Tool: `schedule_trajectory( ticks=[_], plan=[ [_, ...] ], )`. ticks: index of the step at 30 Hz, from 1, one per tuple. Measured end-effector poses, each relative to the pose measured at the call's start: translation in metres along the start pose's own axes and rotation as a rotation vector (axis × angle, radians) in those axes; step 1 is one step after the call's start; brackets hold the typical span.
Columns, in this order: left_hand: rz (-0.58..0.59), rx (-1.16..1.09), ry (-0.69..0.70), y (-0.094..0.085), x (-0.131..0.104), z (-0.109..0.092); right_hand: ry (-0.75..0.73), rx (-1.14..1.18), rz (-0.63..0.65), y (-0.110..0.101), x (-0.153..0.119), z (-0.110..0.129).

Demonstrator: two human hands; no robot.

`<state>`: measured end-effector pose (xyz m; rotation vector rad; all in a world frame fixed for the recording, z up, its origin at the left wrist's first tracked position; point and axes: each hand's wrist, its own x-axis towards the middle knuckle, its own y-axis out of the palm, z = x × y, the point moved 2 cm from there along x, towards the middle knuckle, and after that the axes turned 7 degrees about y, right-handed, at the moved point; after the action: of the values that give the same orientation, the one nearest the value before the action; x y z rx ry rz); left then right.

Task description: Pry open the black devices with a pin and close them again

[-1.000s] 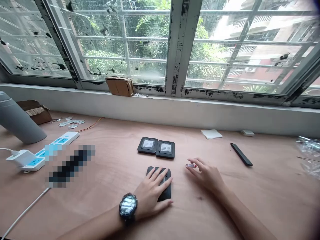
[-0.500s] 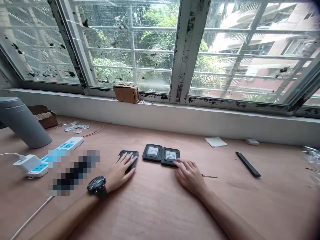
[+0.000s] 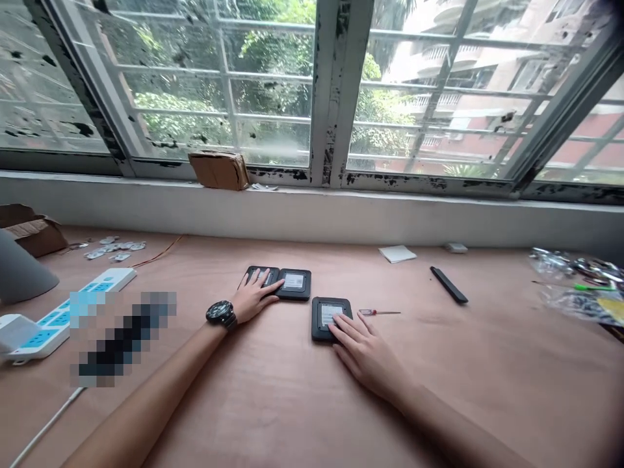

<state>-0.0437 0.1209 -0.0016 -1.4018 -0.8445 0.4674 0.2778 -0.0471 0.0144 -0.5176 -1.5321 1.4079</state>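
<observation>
Three flat black square devices with pale labels lie on the table. My left hand (image 3: 251,296), with a black watch (image 3: 221,314) on the wrist, rests fingers spread over the leftmost device (image 3: 253,269) and covers much of it. Its thumb reaches to the edge of the middle device (image 3: 295,281), which sits right beside the left one. Nearer to me and apart from that pair is the right device (image 3: 322,312). The outstretched fingers of my right hand (image 3: 363,348) lie on its right part. A small screwdriver (image 3: 373,312) lies just beyond that hand.
A power strip (image 3: 73,312) with a white plug (image 3: 19,335) and a grey cylinder (image 3: 22,273) stand at left. A black bar (image 3: 448,285) and white paper (image 3: 397,253) lie at right, plastic bags (image 3: 580,299) further over. A cardboard box (image 3: 219,170) sits on the sill.
The left device has slid right against the middle one under my left hand. The right device has come apart from the middle one, toward me, with my right hand. The view has turned right.
</observation>
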Motion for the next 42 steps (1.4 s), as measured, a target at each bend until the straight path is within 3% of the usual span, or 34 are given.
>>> schedule_trajectory(
  ticks=[4,7,14,17,21,25,28,30,36,39,42],
  plan=[
    [-0.002,-0.056,0.013,0.005,0.016,-0.023,0.014,0.06,0.06,-0.019,-0.045,0.024],
    [0.0,-0.097,0.022,0.007,0.029,-0.044,0.031,0.078,0.061,-0.023,-0.065,0.035],
    [-0.016,-0.112,0.023,0.012,0.051,-0.072,0.073,0.099,0.09,-0.03,-0.067,0.042],
    [-0.041,-0.112,0.046,0.007,0.047,-0.084,0.051,0.161,0.113,-0.045,-0.049,0.022],
    [-0.191,-0.171,0.21,-0.011,0.022,-0.125,0.175,0.24,-0.039,-0.06,-0.011,-0.04],
    [-0.228,-0.298,0.356,-0.027,-0.021,-0.179,0.271,0.194,-0.045,-0.044,0.012,-0.091],
    [-0.198,-0.304,0.524,-0.027,-0.048,-0.212,0.23,0.198,0.002,-0.023,0.012,-0.1],
    [-0.207,-0.258,0.565,-0.021,-0.057,-0.224,0.206,0.203,0.007,-0.014,0.009,-0.098],
    [-0.287,-0.129,0.537,-0.007,-0.048,-0.227,0.215,0.127,-0.136,-0.012,0.005,-0.094],
    [-0.252,-0.139,0.622,-0.009,-0.04,-0.212,0.261,0.165,-0.26,-0.021,0.003,-0.093],
    [-0.154,-0.15,0.697,-0.012,-0.037,-0.186,0.419,0.31,-0.369,-0.027,0.0,-0.092]
  ],
)
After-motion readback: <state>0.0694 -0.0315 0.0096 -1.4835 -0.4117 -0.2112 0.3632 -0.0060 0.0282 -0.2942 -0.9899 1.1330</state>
